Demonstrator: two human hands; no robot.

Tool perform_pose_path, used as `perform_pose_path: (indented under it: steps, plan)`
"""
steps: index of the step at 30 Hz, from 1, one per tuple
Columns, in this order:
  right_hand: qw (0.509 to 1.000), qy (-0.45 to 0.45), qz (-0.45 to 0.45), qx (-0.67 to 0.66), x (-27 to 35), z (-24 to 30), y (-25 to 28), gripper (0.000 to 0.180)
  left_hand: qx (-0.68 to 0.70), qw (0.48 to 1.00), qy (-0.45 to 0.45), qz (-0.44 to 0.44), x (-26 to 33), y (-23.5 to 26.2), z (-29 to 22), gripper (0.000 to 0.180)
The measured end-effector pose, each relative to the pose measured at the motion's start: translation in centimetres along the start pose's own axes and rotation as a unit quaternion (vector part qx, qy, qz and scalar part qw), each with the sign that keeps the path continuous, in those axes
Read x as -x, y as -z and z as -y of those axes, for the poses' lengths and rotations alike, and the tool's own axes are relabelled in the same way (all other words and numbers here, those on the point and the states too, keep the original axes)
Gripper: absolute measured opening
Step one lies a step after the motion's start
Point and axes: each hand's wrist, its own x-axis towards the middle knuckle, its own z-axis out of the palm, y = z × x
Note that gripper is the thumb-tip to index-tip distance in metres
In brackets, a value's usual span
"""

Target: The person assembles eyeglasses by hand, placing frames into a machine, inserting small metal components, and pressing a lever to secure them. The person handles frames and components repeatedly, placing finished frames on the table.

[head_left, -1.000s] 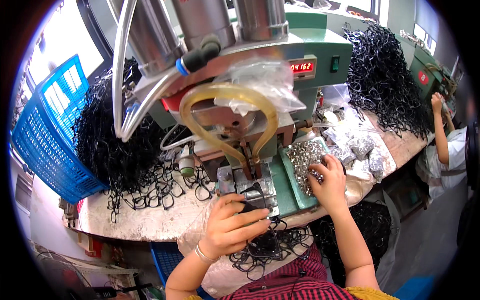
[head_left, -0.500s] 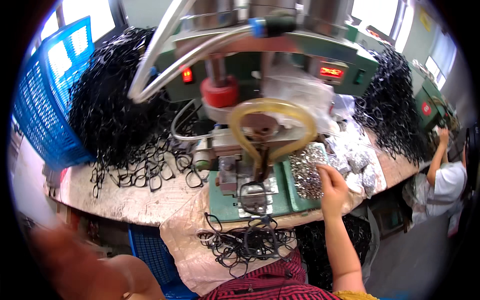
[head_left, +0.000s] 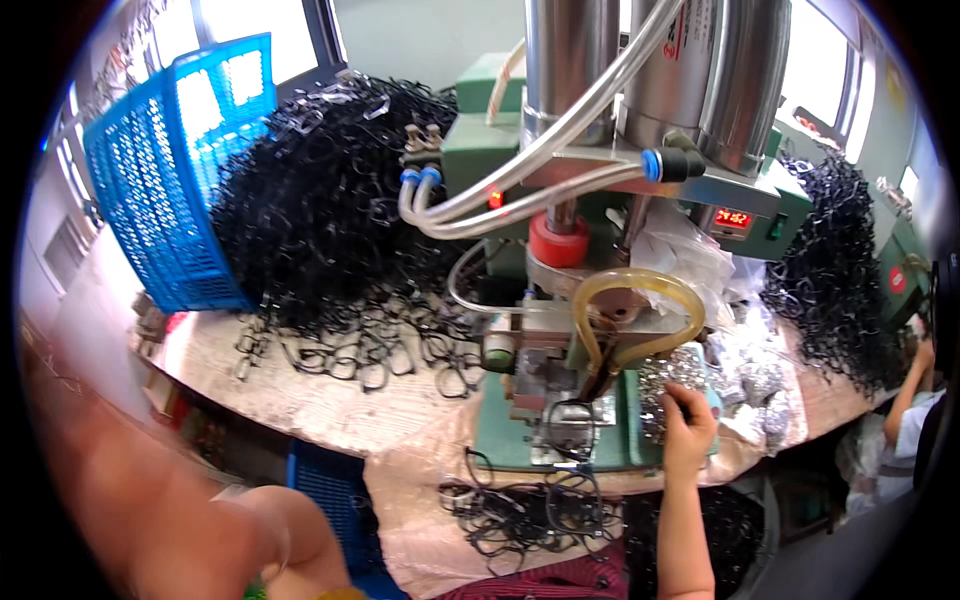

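Note:
My right hand (head_left: 688, 425) rests with curled fingers in a tray of small silvery metal parts (head_left: 668, 375), right of the press's fixture; whether it holds a part I cannot tell. A black eyeglass frame (head_left: 572, 418) lies on the fixture of the green press machine (head_left: 500, 432), under a yellow hose loop (head_left: 640, 298). My left arm (head_left: 130, 480) is a blur at the lower left, away from the machine, a band on its wrist; its fingers cannot be made out. Loose black frames (head_left: 520, 512) lie on the cloth at the table's front edge.
A big heap of black frames (head_left: 330, 220) spills from a tipped blue basket (head_left: 170, 170) at the left. Another heap (head_left: 835, 270) stands at the right, where a co-worker's arm (head_left: 912, 395) reaches in. Clear hoses and steel cylinders hang overhead.
My left hand left the fixture and swung out to the lower left. The view shifted left and closer. My right hand stayed in the tray of metal parts.

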Motion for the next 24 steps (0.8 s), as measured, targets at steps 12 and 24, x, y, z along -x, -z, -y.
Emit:
perform_pose_path:
  steps: [12, 24]
  plan:
    - [0.997, 0.010, 0.075, -0.003, 2.6, 4.5, 3.0, 0.012, -0.419, 0.605, 0.485, 0.472, 31.0, 4.9, 16.0, 0.025]
    - [0.976, -0.043, 0.106, -0.184, 0.8, 7.0, -4.2, 0.038, -0.026, 0.820, 0.571, 0.027, 26.9, 1.9, 6.0, 0.016]
